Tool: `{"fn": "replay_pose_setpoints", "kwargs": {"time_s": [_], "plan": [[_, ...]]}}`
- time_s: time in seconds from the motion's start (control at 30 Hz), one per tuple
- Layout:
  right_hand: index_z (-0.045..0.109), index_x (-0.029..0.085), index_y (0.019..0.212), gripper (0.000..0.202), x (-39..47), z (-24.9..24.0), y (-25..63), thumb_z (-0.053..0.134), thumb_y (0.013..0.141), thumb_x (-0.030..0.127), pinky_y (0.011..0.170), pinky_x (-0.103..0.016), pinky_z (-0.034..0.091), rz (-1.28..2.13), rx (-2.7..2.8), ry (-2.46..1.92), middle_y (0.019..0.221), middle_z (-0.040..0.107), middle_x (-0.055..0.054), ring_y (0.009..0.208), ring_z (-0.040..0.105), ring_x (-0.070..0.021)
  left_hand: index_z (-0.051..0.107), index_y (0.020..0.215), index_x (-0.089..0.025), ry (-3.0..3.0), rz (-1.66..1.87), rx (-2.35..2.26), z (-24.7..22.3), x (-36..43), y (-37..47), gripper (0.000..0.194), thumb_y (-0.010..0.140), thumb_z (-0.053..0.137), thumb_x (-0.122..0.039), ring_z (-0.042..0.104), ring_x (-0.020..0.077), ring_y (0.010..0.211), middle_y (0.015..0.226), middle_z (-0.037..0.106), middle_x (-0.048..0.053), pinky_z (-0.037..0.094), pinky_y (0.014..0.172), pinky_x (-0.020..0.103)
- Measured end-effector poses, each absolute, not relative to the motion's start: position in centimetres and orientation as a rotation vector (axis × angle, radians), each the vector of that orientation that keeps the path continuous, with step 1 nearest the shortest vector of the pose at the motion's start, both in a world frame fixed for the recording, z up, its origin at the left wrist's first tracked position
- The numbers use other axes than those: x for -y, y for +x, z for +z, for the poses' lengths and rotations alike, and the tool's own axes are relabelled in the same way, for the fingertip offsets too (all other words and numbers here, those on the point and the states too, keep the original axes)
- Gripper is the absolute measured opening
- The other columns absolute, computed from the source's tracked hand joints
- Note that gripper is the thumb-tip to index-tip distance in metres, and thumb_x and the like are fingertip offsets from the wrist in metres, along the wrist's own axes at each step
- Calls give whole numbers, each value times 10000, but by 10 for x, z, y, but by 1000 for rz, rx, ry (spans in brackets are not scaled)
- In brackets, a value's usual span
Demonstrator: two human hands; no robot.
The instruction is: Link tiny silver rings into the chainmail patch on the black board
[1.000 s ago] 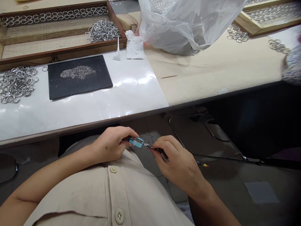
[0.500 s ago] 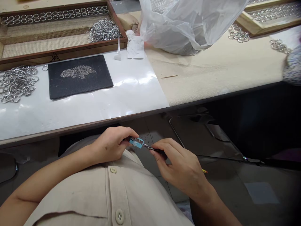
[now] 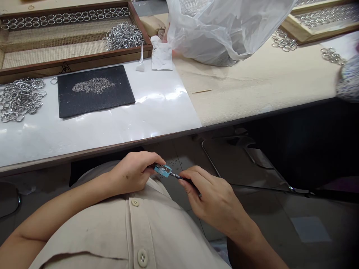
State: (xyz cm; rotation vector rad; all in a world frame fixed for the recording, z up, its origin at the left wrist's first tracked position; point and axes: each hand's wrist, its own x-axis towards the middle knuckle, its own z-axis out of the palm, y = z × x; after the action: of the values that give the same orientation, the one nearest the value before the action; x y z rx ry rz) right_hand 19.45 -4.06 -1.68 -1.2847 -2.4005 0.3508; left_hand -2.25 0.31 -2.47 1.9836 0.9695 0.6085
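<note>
Below the table edge, my left hand [image 3: 134, 172] pinches a small light-blue sharpener [image 3: 163, 170] with a metal blade on its top face. A thin dark patterned pencil [image 3: 177, 176] has its tip inside the sharpener. Its other end runs under the fingers of my right hand [image 3: 214, 194], which grips it between thumb and fingers. Both hands are in front of the beige shirt. The pencil tip is hidden in the sharpener.
On the table lie a black mat [image 3: 95, 102] with tiny metal bits, a pile of metal rings [image 3: 21, 99], a wooden tray [image 3: 75, 61] and a white plastic bag [image 3: 213, 41]. A patterned sleeve [image 3: 348, 80] shows at the right edge.
My right hand has turned slightly around the pencil and its fingers have shifted. The sharpener is tilted a little differently in my left hand, which stays in place.
</note>
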Motion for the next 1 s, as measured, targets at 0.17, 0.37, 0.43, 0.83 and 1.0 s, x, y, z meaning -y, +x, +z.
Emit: {"fn": "replay_pose_setpoints", "kwargs": {"time_s": [0.17,0.37,0.43,0.83,1.0], "plan": [[591,123,884,192,41,-18,195,404,925,142,470,-242,404,389,2415,-1323,717,596,-40,547,542,-119,634,973,-169,1983,608,-968,-27,-3,-23,263,775,531,-30,661,141,840,931,711,24,520,729,223],[534,157,995,121,44,-22,196,456,909,189,510,-258,448,408,2364,-1406,868,615,-72,679,608,-162,634,974,-166,1985,605,-982,-26,-3,-23,264,773,532,-30,658,139,827,921,710,24,519,718,221],[509,175,976,88,45,-22,195,483,895,197,510,-254,456,414,2335,-1435,869,606,-64,681,607,-160,634,975,-167,1988,607,-980,-25,-3,-23,269,770,531,-26,658,139,829,928,710,24,519,715,220],[486,190,827,81,45,-23,194,481,876,126,500,-226,417,387,2312,-1397,746,542,-15,609,546,-119,626,964,-172,2031,611,-962,-25,-2,-24,261,778,528,-18,666,141,856,941,714,22,512,738,221],[508,170,836,63,45,-22,195,491,881,130,527,-235,427,400,2312,-1353,736,548,-22,624,556,-125,621,974,-171,2034,625,-955,-26,-2,-24,260,780,528,-23,667,145,865,947,713,25,513,751,228]]}}
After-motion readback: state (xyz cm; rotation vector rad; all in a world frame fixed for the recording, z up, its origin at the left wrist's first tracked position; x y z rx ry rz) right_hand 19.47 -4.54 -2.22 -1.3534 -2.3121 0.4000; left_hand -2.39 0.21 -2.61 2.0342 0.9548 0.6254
